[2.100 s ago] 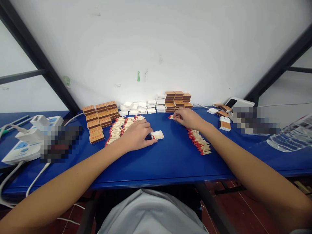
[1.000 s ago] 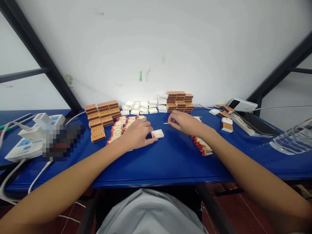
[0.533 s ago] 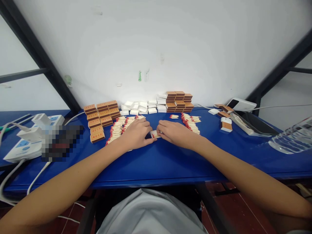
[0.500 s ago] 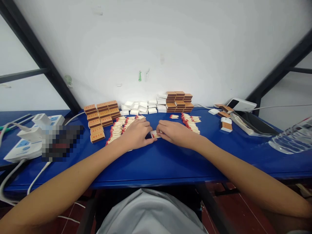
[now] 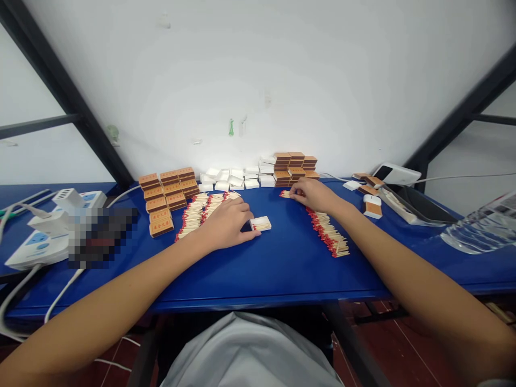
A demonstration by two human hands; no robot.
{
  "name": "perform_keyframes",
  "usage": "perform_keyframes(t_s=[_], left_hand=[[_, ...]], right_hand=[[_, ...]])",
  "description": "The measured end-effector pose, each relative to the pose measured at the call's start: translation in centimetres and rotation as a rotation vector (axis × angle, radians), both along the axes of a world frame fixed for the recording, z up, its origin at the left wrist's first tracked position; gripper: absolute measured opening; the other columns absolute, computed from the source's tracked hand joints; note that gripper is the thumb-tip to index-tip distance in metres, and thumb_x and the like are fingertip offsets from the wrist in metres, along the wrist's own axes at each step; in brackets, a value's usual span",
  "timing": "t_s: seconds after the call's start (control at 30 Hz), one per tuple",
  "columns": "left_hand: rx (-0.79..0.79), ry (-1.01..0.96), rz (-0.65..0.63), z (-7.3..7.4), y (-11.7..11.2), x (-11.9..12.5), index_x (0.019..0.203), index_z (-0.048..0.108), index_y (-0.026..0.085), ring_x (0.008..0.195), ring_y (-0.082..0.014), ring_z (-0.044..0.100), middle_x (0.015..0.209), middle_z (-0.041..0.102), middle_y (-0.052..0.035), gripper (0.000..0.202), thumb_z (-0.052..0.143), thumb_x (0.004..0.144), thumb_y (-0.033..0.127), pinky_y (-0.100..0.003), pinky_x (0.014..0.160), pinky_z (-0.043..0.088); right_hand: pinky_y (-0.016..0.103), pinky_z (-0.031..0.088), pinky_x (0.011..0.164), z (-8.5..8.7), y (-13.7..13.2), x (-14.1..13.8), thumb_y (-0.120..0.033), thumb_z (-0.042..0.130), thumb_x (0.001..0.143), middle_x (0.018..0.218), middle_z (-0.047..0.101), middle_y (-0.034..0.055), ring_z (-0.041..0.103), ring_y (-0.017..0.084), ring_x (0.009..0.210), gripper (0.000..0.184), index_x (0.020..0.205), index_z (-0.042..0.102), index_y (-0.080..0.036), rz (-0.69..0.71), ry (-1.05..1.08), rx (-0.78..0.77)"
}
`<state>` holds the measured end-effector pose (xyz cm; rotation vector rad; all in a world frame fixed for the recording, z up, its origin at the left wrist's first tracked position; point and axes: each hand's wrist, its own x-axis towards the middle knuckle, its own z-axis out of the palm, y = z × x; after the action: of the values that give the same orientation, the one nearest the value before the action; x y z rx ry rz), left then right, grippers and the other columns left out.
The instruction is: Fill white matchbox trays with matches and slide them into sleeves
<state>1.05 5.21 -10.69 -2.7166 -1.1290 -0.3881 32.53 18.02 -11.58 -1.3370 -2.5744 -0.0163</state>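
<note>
My left hand (image 5: 226,221) rests on the blue table (image 5: 282,263), fingers curled against the left end of a small white matchbox tray (image 5: 260,223) with matches in it. My right hand (image 5: 312,194) reaches to the far end of a row of red-tipped matches (image 5: 329,235), fingertips pinched on a few loose matches (image 5: 285,194). A second spread of matches (image 5: 197,212) lies just behind my left hand.
Brown matchbox sleeves are stacked at the left (image 5: 167,196) and at the back (image 5: 294,166), with white empty trays (image 5: 236,178) between them. Power strips and cables (image 5: 44,226) lie at far left. A phone and devices (image 5: 397,177) and a plastic bottle (image 5: 479,234) sit at right.
My right hand was at the tray half a second ago and has moved back right to the far end of the match row. My left hand stays on the tray.
</note>
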Motion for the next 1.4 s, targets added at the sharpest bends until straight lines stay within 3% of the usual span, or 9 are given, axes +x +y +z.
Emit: perform_keyframes(t_s=[0.4,0.6,0.77,1.4], left_hand=[[0.001,-0.013,-0.011,0.1,0.0,-0.1,0.104,0.081,0.016,0.101,-0.0298,0.065,0.097,0.073,-0.0109,0.037,0.070,0.100,0.051,-0.044,0.095,0.052],[0.009,-0.018,-0.013,0.0,0.0,-0.1,0.105,0.081,0.017,0.102,-0.0298,0.065,0.099,0.074,-0.0110,0.036,0.069,0.101,0.051,-0.045,0.096,0.052],[0.004,-0.012,-0.016,0.1,0.0,0.0,0.103,0.081,0.017,0.100,-0.0297,0.065,0.096,0.073,-0.0104,0.036,0.070,0.100,0.051,-0.044,0.095,0.051],[0.001,-0.003,-0.010,0.0,0.1,0.0,0.103,0.081,0.015,0.101,-0.0292,0.065,0.096,0.073,-0.0105,0.036,0.071,0.100,0.050,-0.044,0.096,0.052]], right_hand=[[0.032,0.043,0.072,0.2,-1.0,-1.0,-0.028,0.058,0.102,0.103,0.075,0.0141,0.067,0.025,0.087,0.016,0.097,0.070,-0.018,0.080,0.020,-0.024],[0.033,0.043,0.070,-0.1,-0.8,-1.2,-0.029,0.059,0.103,0.099,0.074,0.0137,0.066,0.025,0.084,0.018,0.090,0.066,-0.018,0.047,0.019,-0.044],[0.033,0.045,0.074,-0.5,-0.5,-1.1,-0.029,0.059,0.102,0.103,0.075,0.0142,0.067,0.026,0.088,0.015,0.097,0.067,-0.018,0.068,0.050,-0.016],[0.038,0.049,0.080,-1.4,0.3,-1.1,-0.042,0.051,0.107,0.105,0.071,0.0173,0.066,0.028,0.092,0.032,0.100,0.069,-0.017,0.114,0.058,-0.006]])
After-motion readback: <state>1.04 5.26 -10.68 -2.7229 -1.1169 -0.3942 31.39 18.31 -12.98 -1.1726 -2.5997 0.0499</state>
